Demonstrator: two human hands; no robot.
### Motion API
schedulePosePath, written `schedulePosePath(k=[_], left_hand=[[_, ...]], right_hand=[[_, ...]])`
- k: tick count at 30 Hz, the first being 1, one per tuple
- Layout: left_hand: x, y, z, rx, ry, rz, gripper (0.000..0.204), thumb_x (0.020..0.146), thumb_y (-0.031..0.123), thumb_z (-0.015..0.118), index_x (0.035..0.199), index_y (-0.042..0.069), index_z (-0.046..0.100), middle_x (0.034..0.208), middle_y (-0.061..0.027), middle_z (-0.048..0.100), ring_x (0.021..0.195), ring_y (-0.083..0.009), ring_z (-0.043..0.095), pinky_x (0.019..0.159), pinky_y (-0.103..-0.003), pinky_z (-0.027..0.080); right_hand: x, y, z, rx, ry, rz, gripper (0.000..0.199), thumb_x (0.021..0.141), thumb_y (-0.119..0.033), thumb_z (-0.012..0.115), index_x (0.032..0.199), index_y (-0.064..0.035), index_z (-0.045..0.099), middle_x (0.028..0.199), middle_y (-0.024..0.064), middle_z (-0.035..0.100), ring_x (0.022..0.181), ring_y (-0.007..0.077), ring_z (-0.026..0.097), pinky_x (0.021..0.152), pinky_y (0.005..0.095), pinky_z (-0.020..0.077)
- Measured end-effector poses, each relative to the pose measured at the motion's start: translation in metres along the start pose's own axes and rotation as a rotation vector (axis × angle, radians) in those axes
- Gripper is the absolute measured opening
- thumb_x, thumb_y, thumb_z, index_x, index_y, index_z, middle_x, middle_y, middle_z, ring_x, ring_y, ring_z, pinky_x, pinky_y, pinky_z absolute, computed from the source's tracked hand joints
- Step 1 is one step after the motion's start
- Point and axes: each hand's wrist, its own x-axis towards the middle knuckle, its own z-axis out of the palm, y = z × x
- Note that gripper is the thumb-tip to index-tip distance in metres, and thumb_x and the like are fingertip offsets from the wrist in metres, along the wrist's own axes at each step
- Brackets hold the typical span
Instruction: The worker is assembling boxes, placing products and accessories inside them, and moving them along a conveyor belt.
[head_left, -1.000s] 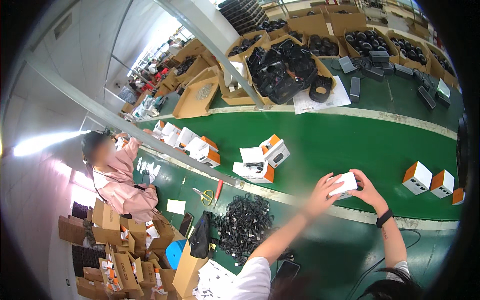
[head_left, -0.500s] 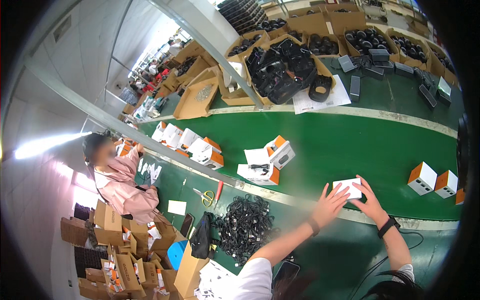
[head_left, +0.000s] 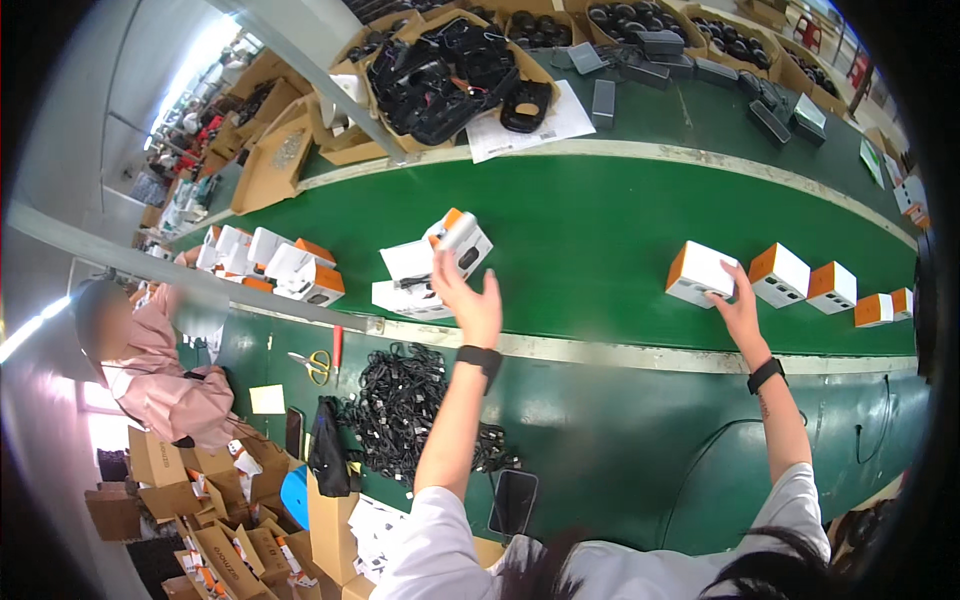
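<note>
My right hand (head_left: 738, 312) has its thumb and fingers pinched on the right end of a closed white and orange box (head_left: 695, 275), which rests on the green conveyor belt. Further left, my left hand (head_left: 468, 302) reaches over the belt with fingers spread, holding nothing. Its fingertips are close to a white and orange box (head_left: 466, 246) that leans against an open box (head_left: 408, 300) with its lid up. Something black shows inside the open box, partly covered by my fingers. I cannot tell whether the fingertips touch either box.
More closed boxes (head_left: 780, 274) line the belt at right; others (head_left: 305, 272) stand at left near a co-worker in pink (head_left: 165, 385). A heap of black cables (head_left: 395, 410), yellow-handled scissors (head_left: 318, 368) and a phone (head_left: 513, 502) lie on the near table. Cartons of black parts (head_left: 450, 75) stand opposite.
My hands, together on a white box before, have moved apart. The left swung left toward the open box; the right now grips a box beside the row at right. The view shifted right.
</note>
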Motion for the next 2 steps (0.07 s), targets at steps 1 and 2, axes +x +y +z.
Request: schedulePosePath(k=[1,2], left_hand=[[0.0031,-0.0082,-0.0023,0.043,-0.05,0.004,0.069,0.071,0.009,0.064,0.131,0.005,0.031,0.138,-0.0147,0.027,0.125,-0.0369,0.025,0.104,-0.044,0.023],[0.0021,-0.0141,-0.0065,0.09,-0.1,0.011,0.076,0.071,0.01,0.066,0.135,0.006,0.025,0.142,-0.0143,0.021,0.128,-0.0371,0.022,0.105,-0.044,0.021]], right_hand=[[-0.002,-0.0037,-0.008,0.085,0.007,0.092,0.057,0.072,-0.001,0.068,0.124,-0.0047,0.045,0.129,0.0142,0.043,0.124,0.0278,0.039,0.103,0.0357,0.03],[-0.0042,0.0021,-0.0134,0.123,-0.025,0.138,0.054,0.074,0.0,0.067,0.124,-0.0052,0.045,0.14,0.0132,0.032,0.127,0.0279,0.035,0.105,0.0368,0.0282]])
